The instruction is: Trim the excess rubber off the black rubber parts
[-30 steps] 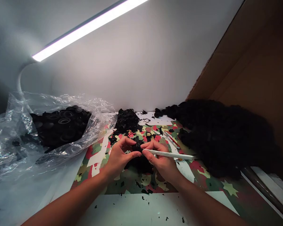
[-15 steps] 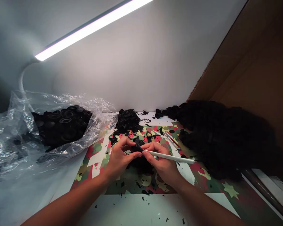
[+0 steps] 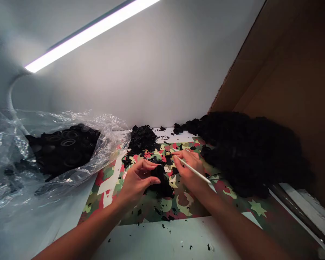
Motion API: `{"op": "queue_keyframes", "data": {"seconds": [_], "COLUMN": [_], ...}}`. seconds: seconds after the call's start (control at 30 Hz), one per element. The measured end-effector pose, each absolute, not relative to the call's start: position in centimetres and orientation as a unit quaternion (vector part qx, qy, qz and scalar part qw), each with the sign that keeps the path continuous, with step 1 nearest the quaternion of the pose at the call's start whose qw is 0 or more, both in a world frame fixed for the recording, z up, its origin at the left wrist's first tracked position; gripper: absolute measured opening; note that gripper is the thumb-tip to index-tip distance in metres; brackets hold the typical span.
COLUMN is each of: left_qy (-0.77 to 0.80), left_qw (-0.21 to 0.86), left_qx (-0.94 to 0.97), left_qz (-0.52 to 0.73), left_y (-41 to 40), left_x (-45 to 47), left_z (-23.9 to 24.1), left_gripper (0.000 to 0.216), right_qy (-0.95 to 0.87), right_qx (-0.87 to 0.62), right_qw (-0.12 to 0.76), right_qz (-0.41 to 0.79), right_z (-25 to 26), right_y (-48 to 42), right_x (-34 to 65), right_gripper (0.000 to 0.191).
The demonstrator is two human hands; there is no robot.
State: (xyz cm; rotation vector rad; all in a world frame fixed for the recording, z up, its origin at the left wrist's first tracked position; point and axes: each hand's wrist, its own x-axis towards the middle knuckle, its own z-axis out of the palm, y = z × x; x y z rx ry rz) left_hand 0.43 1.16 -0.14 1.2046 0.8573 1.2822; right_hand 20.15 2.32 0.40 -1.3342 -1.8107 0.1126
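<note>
Between the thumb and fingers of my left hand (image 3: 141, 180) is a black rubber part (image 3: 158, 174), whose outline merges with the dark scraps below it. My right hand (image 3: 191, 169) pinches a thin white stick (image 3: 193, 170) that slants down toward my wrist. Its tip end is up and to the right of the black part, apart from it. Under both hands lies a camouflage-patterned sheet (image 3: 178, 202) strewn with black trimmings. Just beyond my hands is a heap of black scraps (image 3: 143, 139).
On the left, a clear plastic bag (image 3: 112, 144) holds many round black rubber parts (image 3: 67, 142). A large dark pile (image 3: 249, 155) fills the right side before a cardboard panel (image 3: 284, 72). A lit lamp (image 3: 94, 34) hangs above.
My right hand with the white stick has moved away from the black part, up and to the right. My left hand keeps its grip. The whole view has shifted slightly.
</note>
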Motion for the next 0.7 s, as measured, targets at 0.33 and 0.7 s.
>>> {"op": "queue_keyframes", "data": {"seconds": [0.33, 0.7], "left_qy": [0.290, 0.262], "left_qw": [0.696, 0.627], "left_qx": [0.378, 0.358], "left_qz": [0.537, 0.641], "left_y": [2.3, 3.2], "left_x": [0.4, -0.8], "left_z": [-1.1, -0.1], "left_gripper": [0.034, 0.029], "right_qy": [-0.686, -0.648], "right_qx": [-0.617, -0.655], "right_qw": [0.387, 0.381], "right_qz": [-0.005, 0.075], "right_z": [-0.2, -0.5], "right_y": [4.6, 6.2], "right_x": [22.8, 26.2], "right_gripper": [0.017, 0.019]}}
